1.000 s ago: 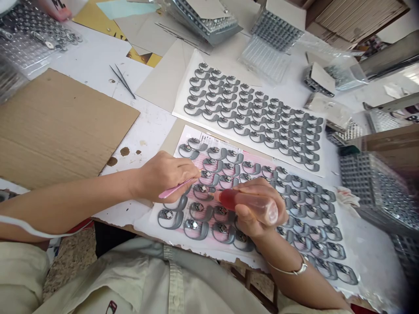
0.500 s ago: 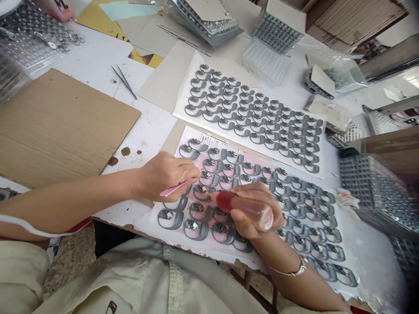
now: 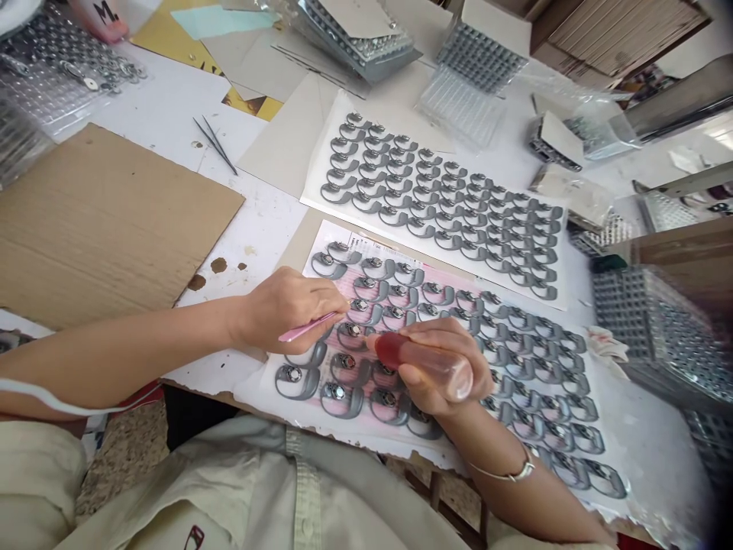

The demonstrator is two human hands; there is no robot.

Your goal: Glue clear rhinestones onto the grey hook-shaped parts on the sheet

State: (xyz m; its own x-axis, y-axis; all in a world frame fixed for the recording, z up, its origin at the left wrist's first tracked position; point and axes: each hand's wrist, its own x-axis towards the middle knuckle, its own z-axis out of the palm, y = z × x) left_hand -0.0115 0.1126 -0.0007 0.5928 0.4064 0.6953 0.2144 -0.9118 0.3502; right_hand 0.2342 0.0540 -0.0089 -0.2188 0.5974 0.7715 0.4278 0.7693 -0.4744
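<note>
Bottle (image 3: 429,367) grasped in the right hand (image 3: 473,351), thumb on one side and fingers over the other, tipped well over with its red part foremost, seemingly to bring the nozzle (image 3: 372,342) down at a shallow slant. Aimed at one ring (image 3: 353,331), just beside its head; touching or not, impossible to tell. Pink stick (image 3: 303,328) pinched in the left hand (image 3: 295,305), fingers curled tight, tip hard to make out; held across from the nozzle, presumably to keep both within reach of the same rows. Grey rings (image 3: 335,393) laid out in rows on the near sheet (image 3: 326,231), heads up, probably for easy access one by one. Beyond, more rings on the far sheet (image 3: 314,191), apparently kept clear of the hands. Tweezers (image 3: 216,145) on the table (image 3: 257,229), beside cardboard (image 3: 114,214), likely put aside.
</note>
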